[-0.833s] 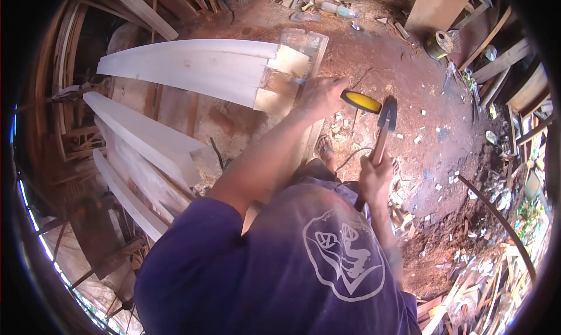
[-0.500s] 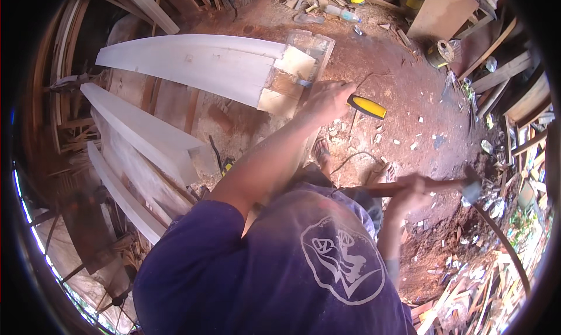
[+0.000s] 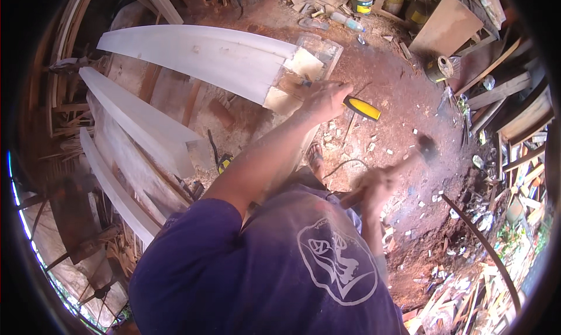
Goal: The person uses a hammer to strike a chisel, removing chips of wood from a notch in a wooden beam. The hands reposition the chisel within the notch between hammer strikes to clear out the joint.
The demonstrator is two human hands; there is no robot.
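My left hand [image 3: 328,99] is closed around a chisel, whose yellow and black handle [image 3: 364,108] sticks out to the right of the fist. The blade side points left, at the bare notched end [image 3: 284,94] of a long pale plank [image 3: 193,56]; whether its edge touches the wood is hidden by my hand. My right hand [image 3: 377,189] grips the wooden shaft of a hammer [image 3: 404,164], slightly blurred by motion. Its dark head is up and to the right, apart from the chisel handle.
Two more pale planks [image 3: 137,120] lie on the left. A yellow and black tool [image 3: 224,162] rests by my left forearm. Wood chips dot the reddish dirt floor [image 3: 397,95]. Cans, a plastic bottle [image 3: 347,22] and a leaning board [image 3: 447,26] stand at the back; scrap wood piles up right.
My right hand has swung the hammer leftward and up, bringing its head closer to the chisel. My left hand still holds the chisel at the plank's end, nearly unmoved.
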